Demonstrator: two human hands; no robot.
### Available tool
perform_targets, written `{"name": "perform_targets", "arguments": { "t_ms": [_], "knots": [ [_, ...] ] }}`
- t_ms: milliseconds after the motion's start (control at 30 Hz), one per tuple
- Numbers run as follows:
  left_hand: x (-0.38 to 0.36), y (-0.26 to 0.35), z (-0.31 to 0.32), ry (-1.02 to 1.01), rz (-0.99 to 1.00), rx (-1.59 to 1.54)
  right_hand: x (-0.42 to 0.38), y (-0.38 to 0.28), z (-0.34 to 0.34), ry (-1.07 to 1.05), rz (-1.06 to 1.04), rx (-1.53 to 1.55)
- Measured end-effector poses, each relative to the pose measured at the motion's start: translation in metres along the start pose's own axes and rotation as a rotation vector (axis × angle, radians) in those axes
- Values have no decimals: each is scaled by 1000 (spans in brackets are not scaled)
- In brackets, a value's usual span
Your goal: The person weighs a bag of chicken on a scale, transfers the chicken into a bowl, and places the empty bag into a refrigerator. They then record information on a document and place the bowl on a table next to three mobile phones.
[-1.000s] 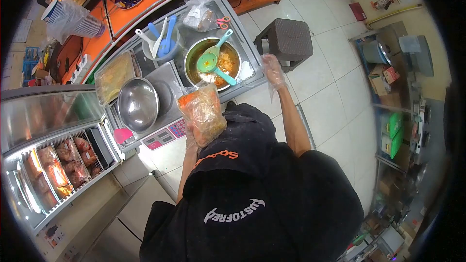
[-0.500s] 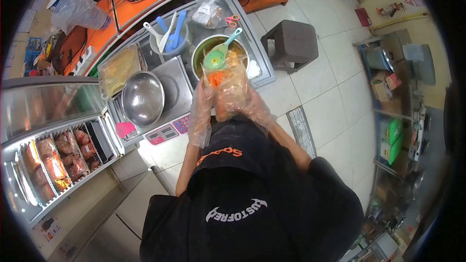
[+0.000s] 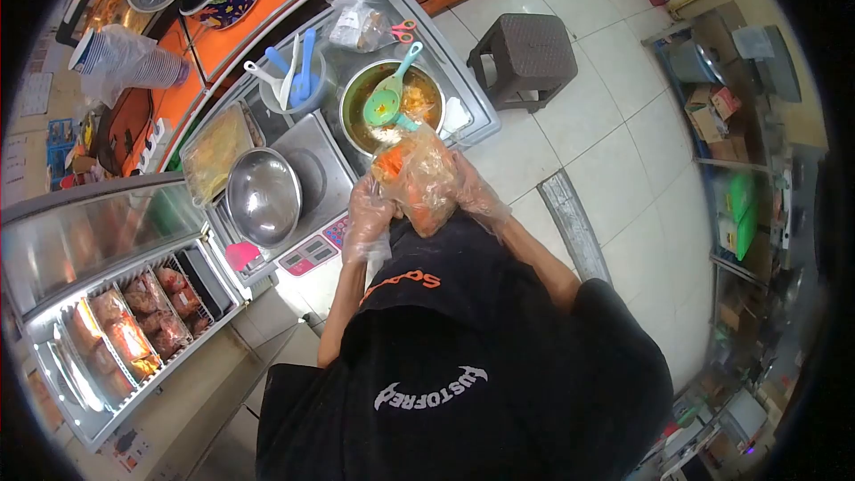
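bag of food (image 3: 419, 180) lowered toward chest — both hands (image 3: 370, 214) now gripping it

The floor (image 3: 614, 116) was laid with pale square tiles. A dark woven stool (image 3: 521, 58) stood on it, just beside the steel bench (image 3: 312, 147). Beyond the bench from the stool ran an orange counter (image 3: 267, 13). A glass display case (image 3: 98, 303) adjoined the bench's far end. Well apart from the stool, cluttered shelves (image 3: 739, 169) lined the room's edge.

Green ladle (image 3: 385, 107) in the pot of orange-brown broth (image 3: 392, 107), blue spoons (image 3: 301, 67) beside it, orange counter (image 3: 258, 13), pink-keyed scale (image 3: 307, 249), dark brown stool (image 3: 521, 58)
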State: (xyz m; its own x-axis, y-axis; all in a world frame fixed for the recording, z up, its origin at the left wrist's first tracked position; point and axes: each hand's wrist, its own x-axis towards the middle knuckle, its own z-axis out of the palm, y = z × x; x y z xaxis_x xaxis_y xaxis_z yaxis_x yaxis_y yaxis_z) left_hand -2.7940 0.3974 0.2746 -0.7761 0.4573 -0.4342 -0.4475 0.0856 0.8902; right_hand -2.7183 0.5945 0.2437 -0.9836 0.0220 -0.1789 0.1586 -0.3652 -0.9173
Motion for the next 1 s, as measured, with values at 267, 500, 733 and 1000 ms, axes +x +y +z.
{"name": "perform_targets", "arguments": {
  "t_ms": [267,500,733,1000],
  "knots": [
    [-10,8,-9,221,-32,81,-2,-4,9,13,-34,187],
    [-23,28,12,142,52,-646,-6,-22,12,-103,198,715],
    [-33,33,16,232,-61,-942,-4,-4,4,-26,80,946],
    [-51,83,-5,-238,-402,-620,-12,-46,4,177,-186,701]
  ]
}}
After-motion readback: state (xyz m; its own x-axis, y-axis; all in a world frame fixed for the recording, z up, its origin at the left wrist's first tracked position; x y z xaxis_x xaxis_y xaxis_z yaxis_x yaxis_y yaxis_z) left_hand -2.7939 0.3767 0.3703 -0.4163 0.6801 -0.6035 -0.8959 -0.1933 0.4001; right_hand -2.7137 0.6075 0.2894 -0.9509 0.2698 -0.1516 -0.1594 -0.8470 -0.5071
